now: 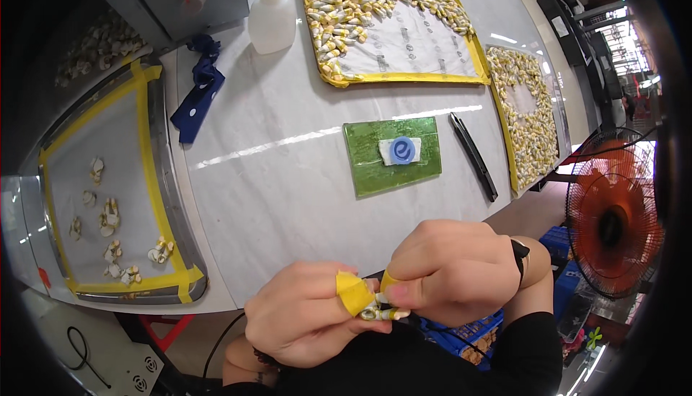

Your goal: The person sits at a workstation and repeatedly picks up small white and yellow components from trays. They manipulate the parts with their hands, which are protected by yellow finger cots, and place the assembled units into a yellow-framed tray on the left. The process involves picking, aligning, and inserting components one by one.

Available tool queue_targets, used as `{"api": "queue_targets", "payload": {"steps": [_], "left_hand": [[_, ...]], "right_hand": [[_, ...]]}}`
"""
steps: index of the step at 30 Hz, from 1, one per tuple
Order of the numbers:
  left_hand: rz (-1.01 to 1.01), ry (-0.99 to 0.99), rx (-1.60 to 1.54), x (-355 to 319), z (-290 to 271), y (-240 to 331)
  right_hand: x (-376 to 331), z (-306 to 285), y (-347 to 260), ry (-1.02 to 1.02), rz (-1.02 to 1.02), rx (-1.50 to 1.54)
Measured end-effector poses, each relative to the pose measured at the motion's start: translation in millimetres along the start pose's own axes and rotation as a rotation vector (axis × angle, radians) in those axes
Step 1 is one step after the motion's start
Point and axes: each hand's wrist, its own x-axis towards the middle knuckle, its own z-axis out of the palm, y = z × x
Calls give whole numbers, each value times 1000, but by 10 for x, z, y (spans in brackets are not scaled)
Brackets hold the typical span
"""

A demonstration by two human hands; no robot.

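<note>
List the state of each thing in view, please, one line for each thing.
Left hand: closed on the small wound part, yellow tape on one finger.
Right hand: pinching the small wound part.
Small wound part: held between both hands.
Left tray: few parts inside.
Top tray: partly filled.
Squeeze bottle: upright.
Tweezers: lying flat.
Fan: cannot tell if running.

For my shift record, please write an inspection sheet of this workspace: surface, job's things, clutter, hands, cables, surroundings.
Surface: white table, glossy, light reflections.
Job's things: small yellow-and-white wound part held between both hands; left tray edged with yellow tape, few parts; two far trays with many parts.
Clutter: green pad with a blue-and-white piece, black tweezers, squeeze bottle, blue cloth.
Hands: left hand and right hand both pinch the part; yellow tape on fingertips.
Cables: black cable on the floor, lower left.
Surroundings: orange fan, blue crate below.
</note>
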Motion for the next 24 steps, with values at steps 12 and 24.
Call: {"api": "queue_targets", "payload": {"steps": [12, 24], "left_hand": [[-13, -32, -25, 16, -2, -19], [-342, 30, -516, -103, -23, -68]], "right_hand": [[-12, 14, -20, 33, -23, -27], [87, -143, 29, -94, 166, 170]]}}
